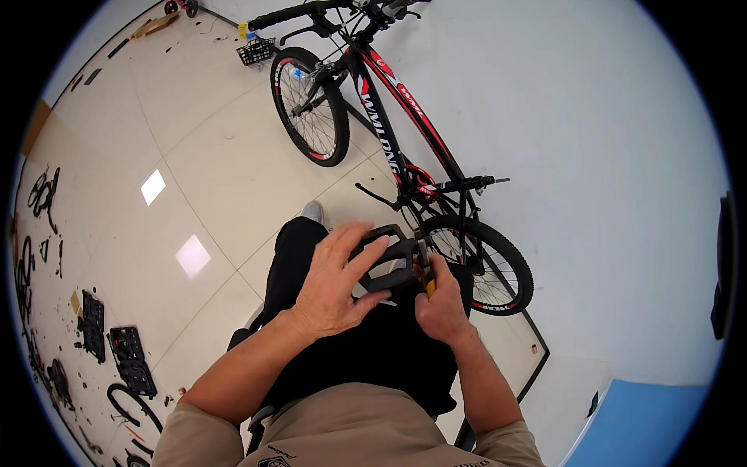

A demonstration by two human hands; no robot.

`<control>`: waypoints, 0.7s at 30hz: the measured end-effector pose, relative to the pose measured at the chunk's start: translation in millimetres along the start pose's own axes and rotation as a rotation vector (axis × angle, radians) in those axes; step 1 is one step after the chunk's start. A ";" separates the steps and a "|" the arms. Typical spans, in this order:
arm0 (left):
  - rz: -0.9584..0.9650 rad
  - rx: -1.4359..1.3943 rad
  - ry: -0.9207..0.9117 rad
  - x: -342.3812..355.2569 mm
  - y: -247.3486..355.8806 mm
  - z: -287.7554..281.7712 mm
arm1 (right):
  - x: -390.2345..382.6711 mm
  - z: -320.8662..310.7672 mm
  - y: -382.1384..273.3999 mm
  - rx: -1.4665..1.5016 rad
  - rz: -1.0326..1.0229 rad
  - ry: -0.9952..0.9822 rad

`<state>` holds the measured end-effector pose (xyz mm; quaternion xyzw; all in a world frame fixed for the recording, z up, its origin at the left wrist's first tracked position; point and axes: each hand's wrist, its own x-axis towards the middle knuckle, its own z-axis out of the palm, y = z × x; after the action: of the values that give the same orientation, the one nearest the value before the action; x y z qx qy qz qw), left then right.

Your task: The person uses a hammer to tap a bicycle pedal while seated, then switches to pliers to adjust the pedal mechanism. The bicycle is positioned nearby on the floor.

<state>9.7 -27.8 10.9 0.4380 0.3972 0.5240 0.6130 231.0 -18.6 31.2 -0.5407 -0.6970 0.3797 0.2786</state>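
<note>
Black-and-red bicycle with knobby tyres [389, 132] leans at the white wall. Black flat platform bicycle pedal [393, 265] sits over the lap (rigid, light, studded edges likely grippy), best held by its frame. Left hand [331, 288] fingers clamp it; right hand [440, 307] fingers close round something yellow, unclear what.

Black flat bicycle pedal [391, 265], open-frame platform body, tilted, held over the lap at centre, near the bicycle's rear wheel
</note>
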 end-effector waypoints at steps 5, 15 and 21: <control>-0.408 -0.570 0.022 9.6 22.3 -7.3 | -2.5 2.2 -5.4 0.019 -0.002 -0.039; 0.604 0.585 0.056 -3.0 17.0 2.2 | -2.5 -1.7 8.3 -0.016 0.046 0.037; -0.312 -0.039 0.174 9.2 12.7 -5.2 | -6.8 0.9 5.3 -0.005 0.030 0.009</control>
<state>2.3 -17.2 21.2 0.3119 0.5017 0.4663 0.6585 234.9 -24.7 26.4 -0.5535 -0.6885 0.3797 0.2746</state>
